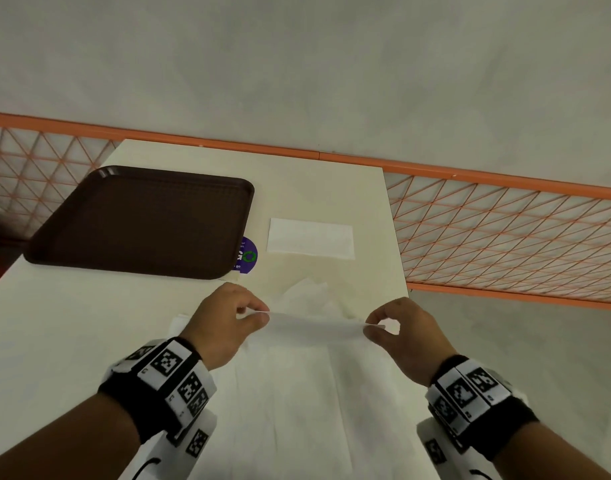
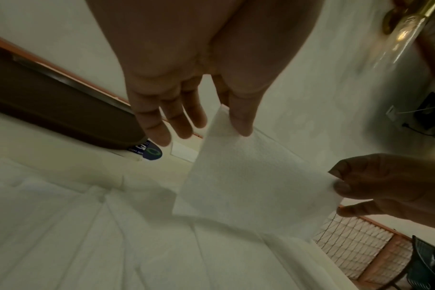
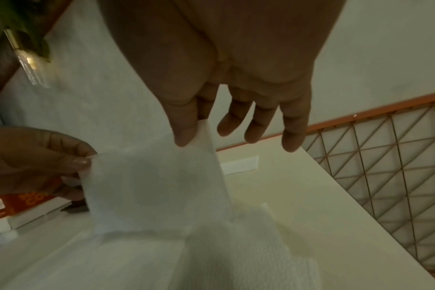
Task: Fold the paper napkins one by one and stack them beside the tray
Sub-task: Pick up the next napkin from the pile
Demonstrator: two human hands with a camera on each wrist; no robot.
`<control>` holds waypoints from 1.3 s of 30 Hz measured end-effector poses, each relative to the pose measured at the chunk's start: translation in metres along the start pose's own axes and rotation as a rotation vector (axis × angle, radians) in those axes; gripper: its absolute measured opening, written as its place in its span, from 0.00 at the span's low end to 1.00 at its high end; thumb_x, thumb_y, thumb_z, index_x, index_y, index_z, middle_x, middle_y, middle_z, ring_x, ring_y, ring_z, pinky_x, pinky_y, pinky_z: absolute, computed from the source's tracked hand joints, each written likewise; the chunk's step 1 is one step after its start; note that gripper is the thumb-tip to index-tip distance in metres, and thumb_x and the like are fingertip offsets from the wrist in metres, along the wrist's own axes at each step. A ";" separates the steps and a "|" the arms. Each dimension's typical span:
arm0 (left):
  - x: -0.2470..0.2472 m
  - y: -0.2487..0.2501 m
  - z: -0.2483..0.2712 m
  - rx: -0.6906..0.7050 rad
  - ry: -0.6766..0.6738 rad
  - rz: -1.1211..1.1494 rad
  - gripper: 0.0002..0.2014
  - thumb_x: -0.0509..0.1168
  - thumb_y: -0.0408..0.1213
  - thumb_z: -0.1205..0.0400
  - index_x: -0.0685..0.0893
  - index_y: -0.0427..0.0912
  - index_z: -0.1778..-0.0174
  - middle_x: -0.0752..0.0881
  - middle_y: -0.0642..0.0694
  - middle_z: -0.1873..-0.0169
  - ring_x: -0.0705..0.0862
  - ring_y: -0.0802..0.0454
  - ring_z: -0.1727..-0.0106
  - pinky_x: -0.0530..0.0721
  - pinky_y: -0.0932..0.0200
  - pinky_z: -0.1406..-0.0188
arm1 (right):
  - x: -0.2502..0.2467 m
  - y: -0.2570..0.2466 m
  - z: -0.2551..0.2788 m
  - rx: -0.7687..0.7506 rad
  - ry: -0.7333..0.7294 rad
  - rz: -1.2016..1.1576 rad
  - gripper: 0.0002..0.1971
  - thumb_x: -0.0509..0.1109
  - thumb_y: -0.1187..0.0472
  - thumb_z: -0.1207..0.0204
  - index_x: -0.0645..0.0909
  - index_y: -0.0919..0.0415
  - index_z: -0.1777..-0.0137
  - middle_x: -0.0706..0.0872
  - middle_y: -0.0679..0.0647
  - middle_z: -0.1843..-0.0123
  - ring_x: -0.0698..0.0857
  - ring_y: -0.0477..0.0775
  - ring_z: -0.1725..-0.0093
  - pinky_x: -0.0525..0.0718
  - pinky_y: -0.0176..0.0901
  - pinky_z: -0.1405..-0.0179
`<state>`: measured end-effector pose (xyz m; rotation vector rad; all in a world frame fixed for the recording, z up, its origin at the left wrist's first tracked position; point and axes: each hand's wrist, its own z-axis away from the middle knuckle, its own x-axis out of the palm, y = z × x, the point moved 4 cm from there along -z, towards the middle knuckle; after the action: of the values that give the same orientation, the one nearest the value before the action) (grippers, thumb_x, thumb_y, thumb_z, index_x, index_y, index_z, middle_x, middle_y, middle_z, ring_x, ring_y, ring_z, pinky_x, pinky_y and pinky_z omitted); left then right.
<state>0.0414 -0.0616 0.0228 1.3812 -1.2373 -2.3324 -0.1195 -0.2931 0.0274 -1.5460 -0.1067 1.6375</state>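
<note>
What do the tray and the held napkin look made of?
Tray: likely moulded plastic, dark brown, matte, with a fine textured surface and raised rim. Napkin, pinched by left hand and right hand: thin white embossed tissue paper, sagging limply.

The right hand pinches one top corner of a white napkin between thumb and forefinger, its other fingers spread loose. The left hand pinches the opposite corner. Below lie more napkins on the pale bench, a folded one farther off.
</note>
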 end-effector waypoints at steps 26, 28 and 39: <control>0.110 -0.020 -0.005 0.263 -0.294 -0.638 0.34 0.28 0.52 0.18 0.54 0.44 0.16 0.50 0.48 0.16 0.49 0.47 0.15 0.53 0.44 0.19 | 0.108 -0.002 -0.010 -0.231 -0.298 0.524 0.31 0.38 0.47 0.16 0.46 0.57 0.14 0.45 0.52 0.13 0.44 0.57 0.14 0.41 0.59 0.19; 0.119 -0.021 -0.002 0.226 -0.386 -0.727 0.31 0.29 0.52 0.15 0.43 0.46 0.15 0.40 0.50 0.16 0.39 0.49 0.15 0.44 0.44 0.18 | 0.123 0.007 -0.006 -0.235 -0.402 0.593 0.38 0.25 0.43 0.25 0.38 0.55 0.15 0.36 0.49 0.13 0.36 0.54 0.15 0.33 0.61 0.21; 0.093 -0.042 -0.008 0.093 -0.332 -0.828 0.29 0.42 0.55 0.12 0.50 0.46 0.16 0.50 0.49 0.16 0.51 0.47 0.17 0.52 0.44 0.19 | 0.085 0.052 -0.010 -0.136 -0.273 0.636 0.36 0.32 0.39 0.20 0.54 0.55 0.16 0.53 0.49 0.14 0.52 0.55 0.15 0.43 0.64 0.19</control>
<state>0.0063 -0.0868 -0.0703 1.8553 -0.9516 -3.1856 -0.1264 -0.2783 -0.0712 -1.5371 0.1485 2.3812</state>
